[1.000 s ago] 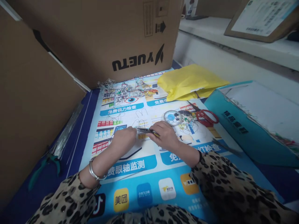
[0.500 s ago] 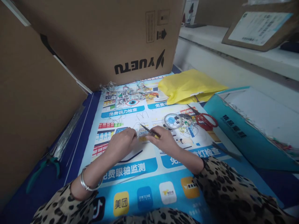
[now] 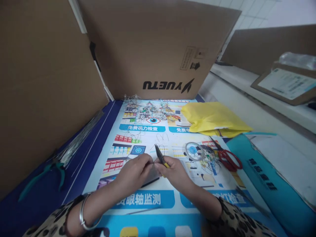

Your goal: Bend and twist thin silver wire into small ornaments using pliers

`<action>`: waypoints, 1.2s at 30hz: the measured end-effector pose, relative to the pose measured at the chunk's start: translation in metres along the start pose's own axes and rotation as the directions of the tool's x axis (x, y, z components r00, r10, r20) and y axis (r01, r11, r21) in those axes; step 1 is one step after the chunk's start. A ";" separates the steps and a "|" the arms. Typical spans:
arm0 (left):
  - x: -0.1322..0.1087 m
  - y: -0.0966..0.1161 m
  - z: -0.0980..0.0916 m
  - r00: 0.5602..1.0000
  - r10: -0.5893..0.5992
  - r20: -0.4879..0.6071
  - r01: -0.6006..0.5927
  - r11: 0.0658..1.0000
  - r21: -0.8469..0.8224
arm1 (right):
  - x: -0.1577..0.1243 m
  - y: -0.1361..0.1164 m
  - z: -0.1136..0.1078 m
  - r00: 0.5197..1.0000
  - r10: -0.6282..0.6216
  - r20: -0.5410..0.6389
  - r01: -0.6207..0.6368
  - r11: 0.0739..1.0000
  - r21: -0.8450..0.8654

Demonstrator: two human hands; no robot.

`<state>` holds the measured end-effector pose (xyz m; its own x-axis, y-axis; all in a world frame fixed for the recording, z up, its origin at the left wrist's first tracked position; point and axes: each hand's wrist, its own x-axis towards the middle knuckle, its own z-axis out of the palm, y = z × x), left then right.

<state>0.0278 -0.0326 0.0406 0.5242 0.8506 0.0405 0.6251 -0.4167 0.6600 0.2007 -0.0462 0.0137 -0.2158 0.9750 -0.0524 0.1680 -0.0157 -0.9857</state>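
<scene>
My right hand (image 3: 174, 172) is closed round small pliers with dark pointed jaws and yellow handles (image 3: 161, 156), the jaws pointing up and away. Its fingertips meet those of my left hand (image 3: 140, 168), which is pinched on a thin wire (image 3: 154, 162), mostly hidden by the fingers. Just beyond the hands, bent pieces of wire (image 3: 162, 137) lie on the printed sheet (image 3: 163, 182). To the right are a round clear spool (image 3: 195, 151), a tangle of wire bits (image 3: 209, 161) and red-handled scissors (image 3: 229, 159).
Tall cardboard panels (image 3: 153, 49) stand behind and at left. Teal-handled pliers (image 3: 53, 169) and a bundle of straight wires (image 3: 80, 141) lie at left. A yellow bag (image 3: 214, 118) and a teal box (image 3: 261, 174) are at right. Tweezers (image 3: 254, 202) lie nearby.
The head view has shifted, so the table sits lower and farther right. My two hands have come together at the fingertips, and the pliers' jaws have swung more upright.
</scene>
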 end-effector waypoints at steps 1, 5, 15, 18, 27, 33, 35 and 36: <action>-0.001 -0.002 0.000 1.000 -0.020 0.007 0.021 0.993 -0.116 | 0.001 -0.002 0.001 1.000 0.009 -0.013 -0.009 1.000 0.005; -0.004 -0.010 0.007 0.993 -0.117 0.012 0.109 0.875 -0.472 | 0.006 -0.006 0.008 0.992 0.052 -0.118 -0.059 0.997 -0.058; -0.002 -0.038 0.023 0.968 -0.210 -0.134 0.092 0.802 -0.590 | 0.011 0.014 0.017 0.991 0.062 -0.119 -0.059 0.998 0.025; -0.004 -0.038 0.024 0.968 -0.202 -0.146 0.084 0.818 -0.569 | 0.009 0.017 0.014 0.991 0.060 -0.117 -0.062 0.998 -0.012; -0.006 -0.031 0.017 0.965 -0.163 -0.203 0.044 0.870 -0.492 | 0.003 0.018 0.018 0.986 0.025 -0.166 -0.025 1.000 -0.001; -0.005 -0.028 0.020 0.954 -0.267 -0.136 0.137 0.794 -0.592 | 0.001 0.020 0.024 0.985 0.037 -0.171 -0.035 0.999 0.019; -0.004 -0.027 0.021 0.953 -0.272 -0.133 0.141 0.786 -0.602 | 0.000 0.020 0.025 0.986 0.050 -0.162 -0.046 0.998 0.033; -0.004 -0.027 0.021 0.953 -0.273 -0.134 0.139 0.783 -0.607 | 0.000 0.019 0.025 0.986 0.054 -0.160 -0.049 0.998 0.038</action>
<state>0.0214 -0.0319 0.0068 0.2513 0.9670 -0.0410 0.2112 -0.0134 0.9773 0.1795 -0.0519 -0.0093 -0.0499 0.9956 -0.0793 0.1415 -0.0715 -0.9874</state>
